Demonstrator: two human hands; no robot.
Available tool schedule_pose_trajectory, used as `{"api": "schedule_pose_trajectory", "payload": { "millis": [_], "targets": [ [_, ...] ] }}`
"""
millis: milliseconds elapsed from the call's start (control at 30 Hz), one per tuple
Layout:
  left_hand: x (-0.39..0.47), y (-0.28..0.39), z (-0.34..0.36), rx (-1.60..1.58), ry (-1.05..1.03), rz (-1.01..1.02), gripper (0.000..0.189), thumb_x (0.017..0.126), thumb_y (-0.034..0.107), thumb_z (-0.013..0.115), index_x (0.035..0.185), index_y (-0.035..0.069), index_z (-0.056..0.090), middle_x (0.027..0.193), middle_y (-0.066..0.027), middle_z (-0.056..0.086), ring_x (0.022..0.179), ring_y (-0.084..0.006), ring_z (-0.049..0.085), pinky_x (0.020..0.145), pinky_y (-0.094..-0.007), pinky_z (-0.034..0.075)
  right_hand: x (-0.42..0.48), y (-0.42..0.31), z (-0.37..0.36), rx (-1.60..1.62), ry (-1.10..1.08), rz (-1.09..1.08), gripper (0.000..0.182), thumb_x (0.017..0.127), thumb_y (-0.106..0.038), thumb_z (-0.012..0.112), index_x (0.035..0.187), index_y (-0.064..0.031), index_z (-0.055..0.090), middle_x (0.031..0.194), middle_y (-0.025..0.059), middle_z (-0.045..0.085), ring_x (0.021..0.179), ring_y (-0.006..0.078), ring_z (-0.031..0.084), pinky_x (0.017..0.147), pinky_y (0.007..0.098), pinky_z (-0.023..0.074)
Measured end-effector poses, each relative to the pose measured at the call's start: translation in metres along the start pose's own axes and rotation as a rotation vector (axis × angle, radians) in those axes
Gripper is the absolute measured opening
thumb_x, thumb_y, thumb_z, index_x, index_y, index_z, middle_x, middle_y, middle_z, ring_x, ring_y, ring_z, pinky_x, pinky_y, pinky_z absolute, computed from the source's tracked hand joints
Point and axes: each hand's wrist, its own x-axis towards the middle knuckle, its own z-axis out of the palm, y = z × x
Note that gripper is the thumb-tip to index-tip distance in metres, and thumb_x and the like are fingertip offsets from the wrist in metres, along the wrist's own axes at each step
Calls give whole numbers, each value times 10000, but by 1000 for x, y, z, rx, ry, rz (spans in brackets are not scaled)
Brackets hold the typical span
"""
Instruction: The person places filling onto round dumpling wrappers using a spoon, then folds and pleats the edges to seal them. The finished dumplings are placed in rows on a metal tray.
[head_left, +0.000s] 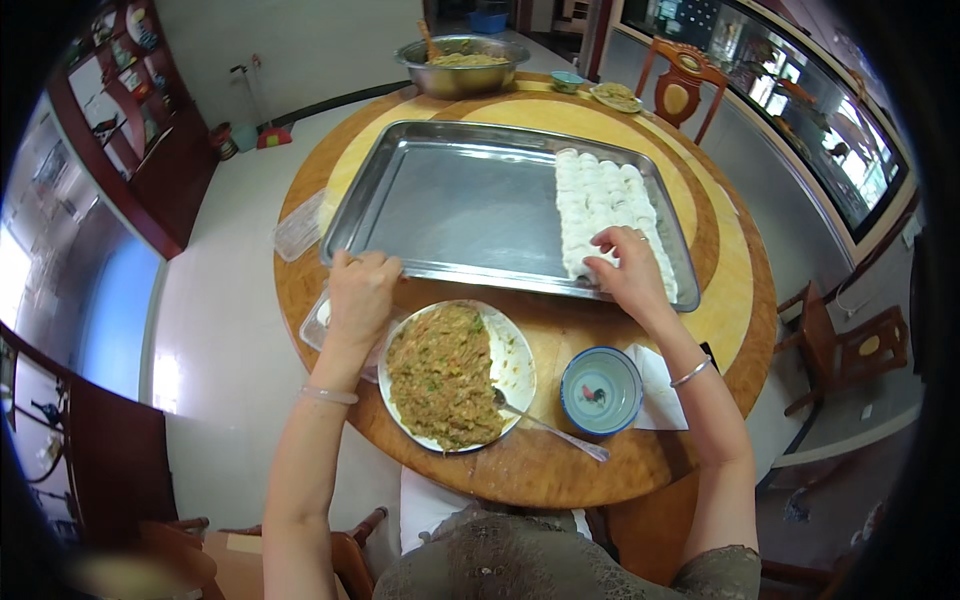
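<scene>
A large rectangular metal tray (465, 202) lies on a round wooden table. Rows of white dumplings (604, 195) stand close together along its right side. My left hand (365, 289) has its fingers curled at the tray's near left corner, over a clear plastic container (313, 322); whether it grips the rim I cannot tell. My right hand (626, 262) is at the near end of the dumplings, thumb and fingers around a dumpling there. Nearer to me are a white plate (517, 352) of minced filling (439, 375) with a metal spoon (555, 431) on it, and a bowl of liquid (601, 390).
A big metal basin (461, 79) of filling, a small green bowl (566, 81) and a plate of food (616, 97) stand at the table's far edge. A clear plastic lid or tray (300, 225) lies at left. White paper (660, 390) lies beside the bowl. Wooden chairs stand around.
</scene>
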Motion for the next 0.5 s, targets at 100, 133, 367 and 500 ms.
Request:
{"api": "schedule_pose_trajectory", "payload": {
  "millis": [100,133,367,500],
  "targets": [
    [5,11,-6,16,-27,19,83,820,174,640,755,124,658,709,-31,593,705,-219,592,761,-346,398,-4,-27,-13,41,73,-65,200,790,-102,758,945,-31,655,923,118,653,873,275,586,780,389,480],
    [6,13,-3,4,-14,37,84,821,177,647,760,120,656,706,-35,588,708,-225,590,764,-350,401,-7,-39,-17,66,87,-74,199,792,-100,756,948,-30,654,925,116,652,871,271,584,779,385,480],
    [-33,-15,-46,-273,160,-409,132,861,116,667,964,61,729,992,-112,708,891,-294,672,831,-396,476,-75,-120,-73,279,32,-100,184,804,-16,724,977,-9,662,899,102,635,805,237,617,739,313,496],
    [-93,-76,-33,-295,14,-664,176,869,40,624,1028,32,700,994,-159,700,892,-322,668,790,-405,508,-138,-150,-88,405,-96,-96,125,803,-2,736,916,-3,685,881,124,686,788,224,659,734,306,518]
  ]
}}
